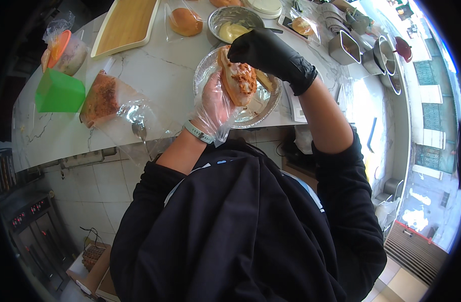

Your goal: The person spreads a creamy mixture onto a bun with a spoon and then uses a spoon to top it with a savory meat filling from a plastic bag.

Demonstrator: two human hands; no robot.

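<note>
My left hand [216, 100], in a clear plastic glove, holds a long bread bun [239, 83] up over a round foil pan [273, 100]. Reddish-brown crumbs, like meat floss, and a pale smear coat part of the bun. My right hand [270, 56], in a black glove, is curled at the bun's upper end. Its fingers are closed, and whatever they may pinch is hidden. Just beyond it stands a metal bowl [213, 19] of pale yellow cream [233, 32]. Inside the pan, partly covered by my hands, are a pale strip and some crumbs.
Left on the marble counter lie an open bag of floss [107, 95], a spoon [139, 131] and a green container [60, 91]. Behind are a wooden-based tray [127, 25] and a wrapped bun [185, 22]. Metal tins [344, 48] stand right, past a white device [297, 103].
</note>
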